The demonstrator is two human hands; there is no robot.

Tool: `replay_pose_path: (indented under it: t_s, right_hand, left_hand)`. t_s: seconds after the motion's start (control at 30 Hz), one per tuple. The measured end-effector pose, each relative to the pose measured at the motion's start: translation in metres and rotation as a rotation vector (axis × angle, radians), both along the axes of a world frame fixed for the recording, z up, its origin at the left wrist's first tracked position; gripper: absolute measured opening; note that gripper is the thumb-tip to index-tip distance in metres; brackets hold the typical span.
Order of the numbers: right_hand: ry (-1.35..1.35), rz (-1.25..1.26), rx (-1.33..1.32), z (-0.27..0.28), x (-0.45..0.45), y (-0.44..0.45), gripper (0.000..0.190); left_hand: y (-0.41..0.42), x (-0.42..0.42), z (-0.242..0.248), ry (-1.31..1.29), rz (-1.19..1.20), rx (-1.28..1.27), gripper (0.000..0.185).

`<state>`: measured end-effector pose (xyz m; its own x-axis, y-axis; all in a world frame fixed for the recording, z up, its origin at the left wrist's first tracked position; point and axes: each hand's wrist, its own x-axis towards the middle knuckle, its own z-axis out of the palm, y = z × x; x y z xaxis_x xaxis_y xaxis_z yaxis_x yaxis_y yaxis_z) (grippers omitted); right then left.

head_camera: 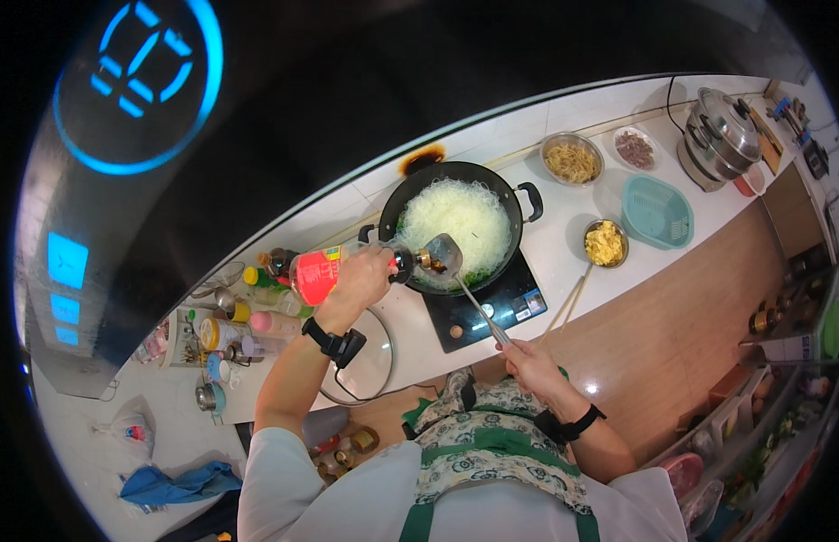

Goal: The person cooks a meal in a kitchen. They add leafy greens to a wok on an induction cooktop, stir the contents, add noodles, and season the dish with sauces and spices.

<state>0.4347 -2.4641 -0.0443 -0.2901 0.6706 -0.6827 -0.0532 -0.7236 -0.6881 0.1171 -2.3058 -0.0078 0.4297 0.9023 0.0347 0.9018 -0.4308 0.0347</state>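
My left hand [365, 274] is closed around a clear plastic bottle of dark sauce [315, 274] with a red label, tilted so that its neck is over the metal spatula [444, 254]. Dark liquid lies on the spatula's blade, just below the mouth. The spatula's handle is in my right hand [528, 366], nearer my body. Beneath the blade, a black two-handled wok [392, 223] holds a heap of pale thin noodles [460, 220] with some green leaves at the edge. It stands on a black induction cooktop [483, 305].
Right of the wok are a bowl of shredded food [572, 161], a bowl of scrambled egg [605, 244], chopsticks [570, 301], a teal basket [656, 211] and a steamer pot [721, 135]. A glass lid [362, 359] and several bottles [263, 288] are at left. The range hood [290, 88] overhangs.
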Motion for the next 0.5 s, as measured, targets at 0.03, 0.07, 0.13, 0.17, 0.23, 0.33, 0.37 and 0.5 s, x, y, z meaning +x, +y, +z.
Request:
replay_pose_path:
  t_s: [0.03, 0.07, 0.13, 0.17, 0.23, 0.33, 0.37, 0.5]
  right_hand:
    - [0.001, -0.002, -0.002, -0.0002, 0.0, 0.0002, 0.033]
    - [0.003, -0.003, -0.005, -0.0002, 0.0, 0.0001, 0.033]
    - [0.0, -0.004, -0.005, -0.0004, 0.0002, 0.0001, 0.033]
    - [-0.005, -0.004, -0.003, -0.0003, 0.0004, 0.0001, 0.033]
    - [-0.006, -0.005, -0.005, -0.0002, 0.0007, 0.0001, 0.034]
    - [0.003, -0.009, -0.011, 0.0002, 0.0011, 0.0003, 0.034]
    - [0.003, -0.009, -0.008, 0.0003, 0.0013, 0.0004, 0.035]
    - [-0.02, 0.011, -0.003, 0.0015, 0.0021, 0.0009, 0.035]
  left_hand:
    - [0.0001, -0.0002, -0.0004, 0.0, -0.002, 0.002, 0.016]
    - [0.0001, -0.0003, -0.0006, -0.005, -0.012, 0.018, 0.016]
    - [0.0002, -0.0003, -0.0005, 0.0, -0.01, 0.012, 0.015]
    - [0.0002, -0.0002, -0.0002, -0.006, -0.026, 0.027, 0.015]
    - [0.0003, 0.0001, 0.0006, 0.008, -0.016, 0.014, 0.015]
    - [0.0003, 0.0004, 0.0016, 0.014, -0.016, 0.019, 0.015]
    - [0.0003, 0.0003, 0.0017, 0.01, -0.023, 0.032, 0.015]
    - [0.0009, -0.0009, 0.0014, -0.006, -0.018, 0.017, 0.017]
